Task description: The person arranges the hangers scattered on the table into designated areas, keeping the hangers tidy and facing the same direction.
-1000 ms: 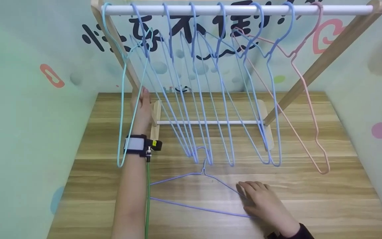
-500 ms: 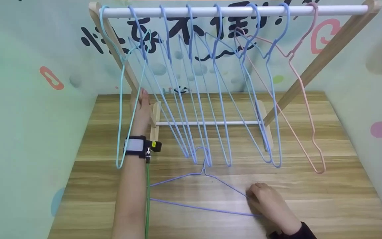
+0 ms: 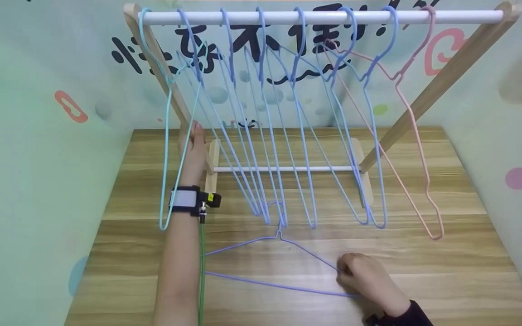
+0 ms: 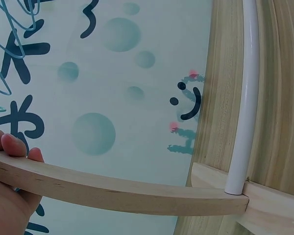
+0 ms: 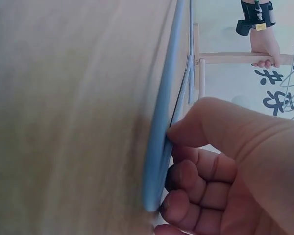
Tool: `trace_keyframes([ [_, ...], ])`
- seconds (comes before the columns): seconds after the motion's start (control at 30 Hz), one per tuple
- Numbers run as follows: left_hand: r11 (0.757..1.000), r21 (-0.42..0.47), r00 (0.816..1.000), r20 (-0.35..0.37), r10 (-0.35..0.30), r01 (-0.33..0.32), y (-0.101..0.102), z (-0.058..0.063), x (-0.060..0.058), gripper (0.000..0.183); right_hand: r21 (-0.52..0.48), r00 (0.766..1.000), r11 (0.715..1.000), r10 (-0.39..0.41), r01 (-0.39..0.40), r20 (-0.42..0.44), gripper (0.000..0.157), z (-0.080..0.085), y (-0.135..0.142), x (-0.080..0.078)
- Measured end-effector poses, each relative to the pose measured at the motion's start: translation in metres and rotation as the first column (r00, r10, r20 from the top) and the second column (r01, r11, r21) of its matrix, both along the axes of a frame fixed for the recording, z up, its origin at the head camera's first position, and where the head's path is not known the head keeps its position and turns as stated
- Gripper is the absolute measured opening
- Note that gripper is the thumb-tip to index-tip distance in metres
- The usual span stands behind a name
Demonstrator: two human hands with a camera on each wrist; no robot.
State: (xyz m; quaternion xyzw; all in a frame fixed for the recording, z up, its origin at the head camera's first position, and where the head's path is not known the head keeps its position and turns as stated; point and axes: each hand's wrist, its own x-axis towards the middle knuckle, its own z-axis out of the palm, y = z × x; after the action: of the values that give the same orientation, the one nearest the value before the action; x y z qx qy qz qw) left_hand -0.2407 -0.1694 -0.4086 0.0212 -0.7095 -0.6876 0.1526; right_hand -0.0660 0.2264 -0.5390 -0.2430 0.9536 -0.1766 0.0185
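Observation:
A blue-purple clothes hanger [image 3: 280,234] lies on the wooden table below the rack, its hook pointing to the back. My right hand [image 3: 367,280] pinches its right end, and in the right wrist view the thumb is against the wire [image 5: 157,137] with the other fingers curled beside it. At the rack's left side, my left hand [image 3: 193,149] grips the wooden upright [image 4: 127,198], fingers over one side and palm on the other. The hanger's left end is hidden behind my left forearm.
Above, the rack's white rail [image 3: 281,17] carries a turquoise hanger [image 3: 166,136] at left, several blue hangers and a pink hanger [image 3: 432,25] at right. A lower crossbar [image 3: 333,168] joins the feet. A green cable [image 3: 202,262] runs along my left forearm.
My right hand has shifted slightly right, and its fingers have curled in from spread to pinch the hanger's end. The left hand stays on the upright.

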Motion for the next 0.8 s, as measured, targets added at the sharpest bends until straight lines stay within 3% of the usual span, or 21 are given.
trace_keyframes([
  [0.13, 1.000, 0.002, 1.000, 0.005, -0.017, 0.017, 0.001, -0.001, 0.000, 0.051, -0.021, 1.000, 1.000, -0.017, 0.017, 0.002, 0.019, 0.001, 0.005, 0.000],
  [0.27, 1.000, -0.017, 0.999, -0.038, 0.001, -0.001, 0.002, -0.001, -0.003, 0.042, -0.076, 0.996, 0.994, -0.072, 0.075, 0.045, 0.016, 0.006, 0.010, -0.002],
  [0.43, 1.000, -0.008, 0.997, -0.077, 0.013, -0.014, 0.002, -0.001, -0.004, 0.031, -0.218, 0.983, 0.961, -0.156, 0.173, 0.093, 0.018, 0.015, 0.018, -0.008],
  [0.63, 1.000, 0.007, 0.998, -0.063, 0.008, -0.008, 0.001, -0.002, -0.004, 0.029, -0.407, 0.958, 0.867, -0.250, 0.286, 0.141, 0.023, 0.025, 0.029, -0.014],
  [0.7, 1.000, 0.003, 0.998, -0.070, 0.003, -0.003, 0.001, -0.002, -0.005, 0.030, -0.466, 0.936, 0.813, -0.283, 0.351, 0.211, 0.016, 0.029, 0.032, -0.015],
  [0.8, 1.000, 0.000, 0.997, -0.083, 0.012, -0.012, 0.001, -0.003, -0.005, 0.028, -0.528, 0.872, 0.699, -0.329, 0.482, 0.362, 0.010, 0.033, 0.037, -0.017],
])
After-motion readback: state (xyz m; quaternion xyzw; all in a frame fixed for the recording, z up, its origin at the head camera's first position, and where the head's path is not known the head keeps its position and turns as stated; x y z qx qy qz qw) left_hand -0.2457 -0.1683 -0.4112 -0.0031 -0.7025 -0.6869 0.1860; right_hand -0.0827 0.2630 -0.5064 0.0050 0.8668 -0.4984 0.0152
